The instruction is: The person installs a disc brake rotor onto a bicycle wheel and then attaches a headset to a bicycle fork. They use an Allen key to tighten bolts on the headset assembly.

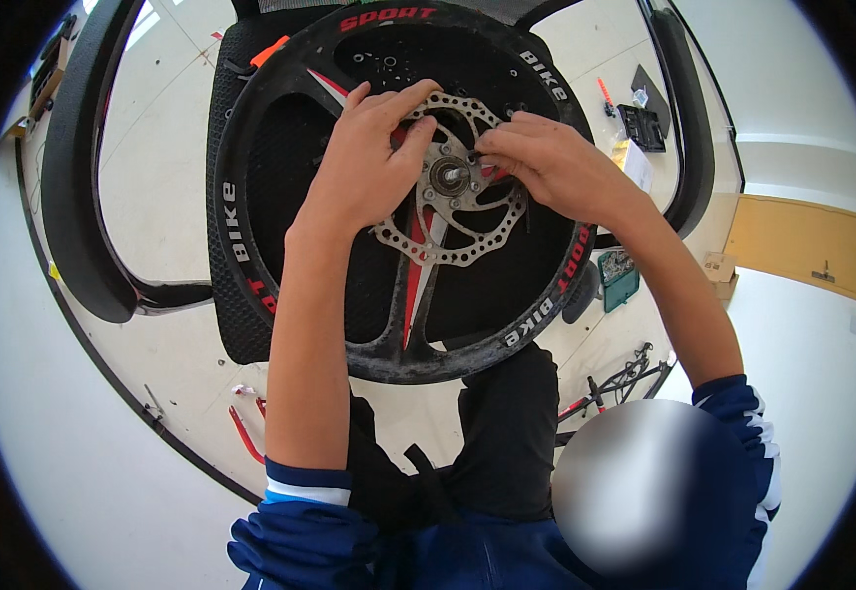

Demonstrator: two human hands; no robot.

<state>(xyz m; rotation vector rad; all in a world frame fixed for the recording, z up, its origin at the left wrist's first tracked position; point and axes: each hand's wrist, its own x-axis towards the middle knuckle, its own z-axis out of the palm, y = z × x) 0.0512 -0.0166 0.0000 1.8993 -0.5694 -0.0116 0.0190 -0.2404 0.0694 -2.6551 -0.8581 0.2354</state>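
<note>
A black spoked bicycle wheel (228, 182) with red and white markings lies flat in front of me. At its middle sits a silver brake disc (469, 253), its rim drilled with holes, around the hub (450, 176). My left hand (374, 157) grips the disc's upper left edge, thumb and forefinger on the metal. On the other side my right hand (556, 165) is closed in a pinch just right of the hub, over the disc's inner part. A small dark bit shows at those fingertips, too small to name.
The wheel rests on a black chair seat (236, 339) between a left armrest (79, 187) and a right armrest (692, 118). Several small metal parts (389, 62) lie within the wheel's far opening. A green box of small parts (619, 280) and a bicycle frame (625, 382) are at right.
</note>
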